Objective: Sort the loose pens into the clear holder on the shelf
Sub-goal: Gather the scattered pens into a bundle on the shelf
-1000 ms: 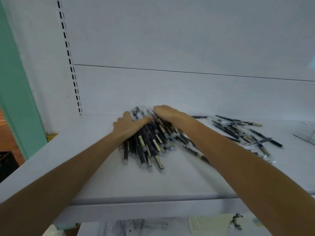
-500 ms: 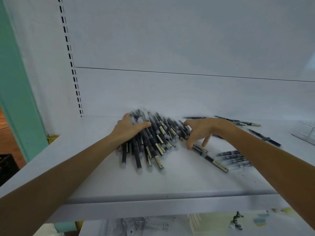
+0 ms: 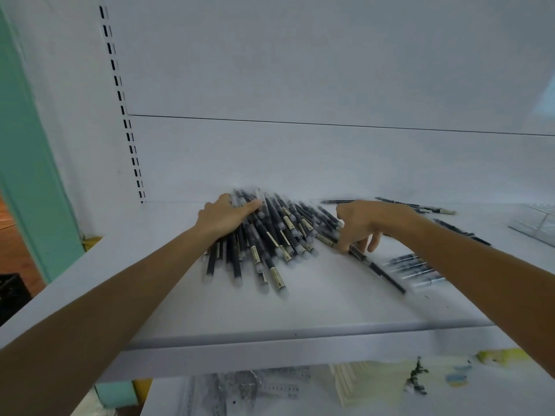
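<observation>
While the left hand [image 3: 223, 216] lies flat, fingers straight, on the pen pile [image 3: 271, 235] mid-shelf [image 3: 270, 313], the right hand [image 3: 360, 225] sits at the pile's right edge, fingers bent down onto a pen [image 3: 359, 254]; too blurred to tell if it grips. Loose pens [image 3: 416, 267] lie just right of it, and the clear holder [image 3: 537, 226] is far right, apart from both hands.

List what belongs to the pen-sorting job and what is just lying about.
Job: pen pile, stray pens, clear holder, left hand, right hand.
Lying about: papers on the lower shelf, black crate, green post.
</observation>
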A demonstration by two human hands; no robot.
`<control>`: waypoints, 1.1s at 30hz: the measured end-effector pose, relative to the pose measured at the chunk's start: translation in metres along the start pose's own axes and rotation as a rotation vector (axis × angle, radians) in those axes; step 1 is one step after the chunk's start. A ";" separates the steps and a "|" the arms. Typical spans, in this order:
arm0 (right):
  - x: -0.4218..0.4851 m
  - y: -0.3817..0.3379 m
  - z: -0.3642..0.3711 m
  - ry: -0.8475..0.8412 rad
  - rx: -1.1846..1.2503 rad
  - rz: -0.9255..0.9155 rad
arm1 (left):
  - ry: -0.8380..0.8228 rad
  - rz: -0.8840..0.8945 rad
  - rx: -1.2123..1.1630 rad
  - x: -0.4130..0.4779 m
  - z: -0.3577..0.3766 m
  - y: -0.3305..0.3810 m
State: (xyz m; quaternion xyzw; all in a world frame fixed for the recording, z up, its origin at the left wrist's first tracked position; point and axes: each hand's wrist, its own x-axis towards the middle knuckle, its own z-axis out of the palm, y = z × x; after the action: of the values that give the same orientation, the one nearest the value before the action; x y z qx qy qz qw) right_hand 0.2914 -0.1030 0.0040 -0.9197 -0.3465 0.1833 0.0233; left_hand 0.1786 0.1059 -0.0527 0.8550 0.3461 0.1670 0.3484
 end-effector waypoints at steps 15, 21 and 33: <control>-0.026 0.022 -0.061 0.056 0.340 -0.055 | 0.005 0.007 0.025 0.001 0.002 -0.001; -0.035 0.028 -0.078 0.093 0.397 -0.091 | 0.002 -0.006 0.016 0.003 0.003 -0.004; 0.029 -0.007 -0.066 0.403 0.547 -0.344 | 0.017 0.001 -0.006 -0.002 0.004 -0.001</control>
State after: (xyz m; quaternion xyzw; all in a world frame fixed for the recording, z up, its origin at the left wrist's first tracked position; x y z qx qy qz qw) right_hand 0.3305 -0.0736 0.0573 -0.8255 -0.4223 0.0778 0.3662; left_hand 0.1785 0.1027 -0.0563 0.8528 0.3480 0.1754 0.3477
